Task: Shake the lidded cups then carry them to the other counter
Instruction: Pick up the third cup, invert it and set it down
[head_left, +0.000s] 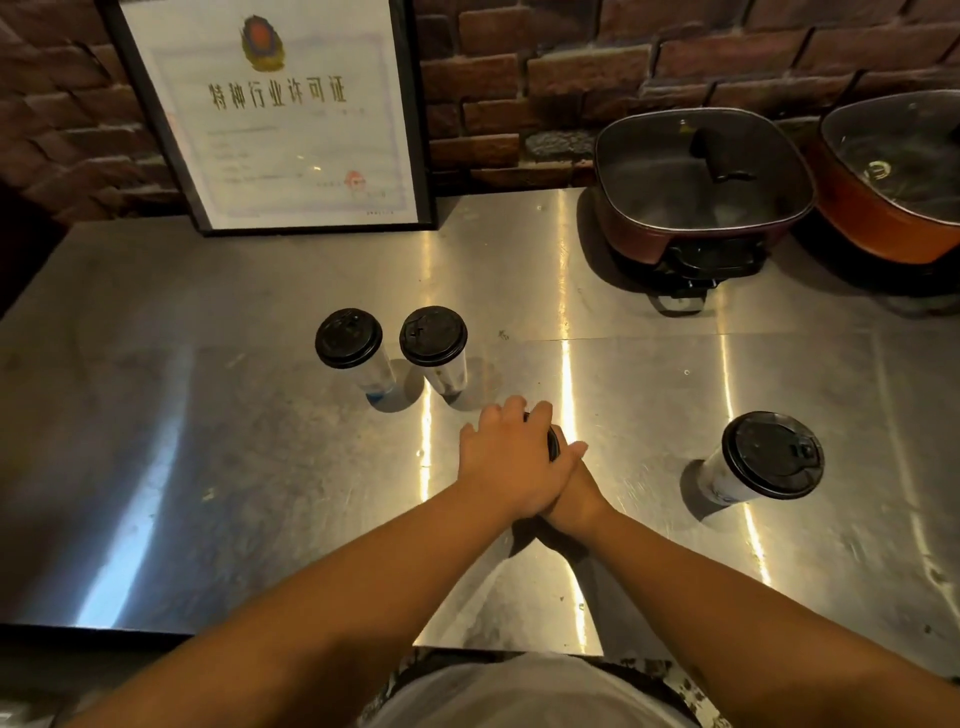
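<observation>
Both hands meet on one lidded cup at the middle of the steel counter (208, 441). My left hand (506, 462) lies over its black lid (552, 442), of which only an edge shows. My right hand (574, 493) wraps the cup's body from below and is mostly covered by the left. Two more cups with black lids stand side by side behind them: one at left (349, 340), one at right (434, 338). Another lidded cup (769, 457) stands alone to the right.
A framed certificate (280, 114) leans on the brick wall at the back left. Two electric pots with glass lids sit at the back right, a dark red one (696, 182) and an orange one (893, 171). The counter's front edge runs just before my body.
</observation>
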